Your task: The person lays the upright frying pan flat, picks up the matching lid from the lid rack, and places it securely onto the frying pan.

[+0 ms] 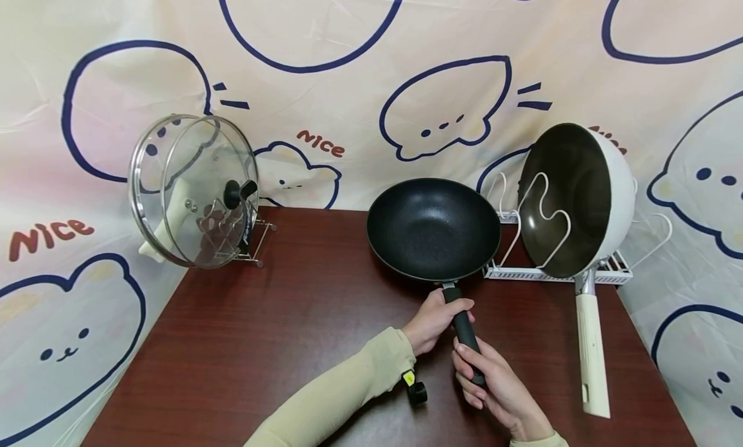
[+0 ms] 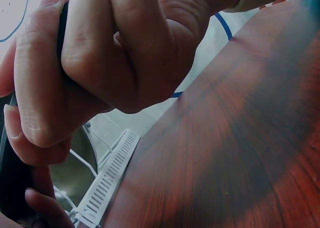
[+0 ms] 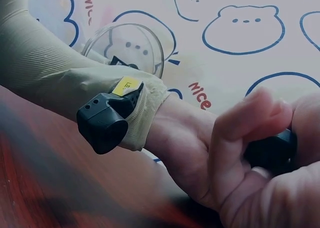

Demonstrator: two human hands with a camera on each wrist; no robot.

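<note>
A black wok point(image 1: 433, 221) is held by its black handle point(image 1: 465, 331) above the table, bowl side up and pointing away from me. My left hand point(image 1: 432, 319) grips the handle close to the pan, thumb lying over the top. Lower down, my right hand point(image 1: 493, 382) holds the handle's end, fingers and thumb around it. In the left wrist view, curled fingers point(image 2: 42, 83) hide most of the dark handle. The right wrist view shows the dark handle end point(image 3: 272, 150) partly covered by the hands.
A white rack point(image 1: 557, 276) at right holds a white pot point(image 1: 618, 195) on its side, cream handle point(image 1: 592, 357) toward me. Glass lids point(image 1: 194, 189) stand in a wire rack point(image 1: 261, 240) at left. A patterned cloth point(image 1: 348, 99) hangs behind the brown table point(image 1: 261, 337).
</note>
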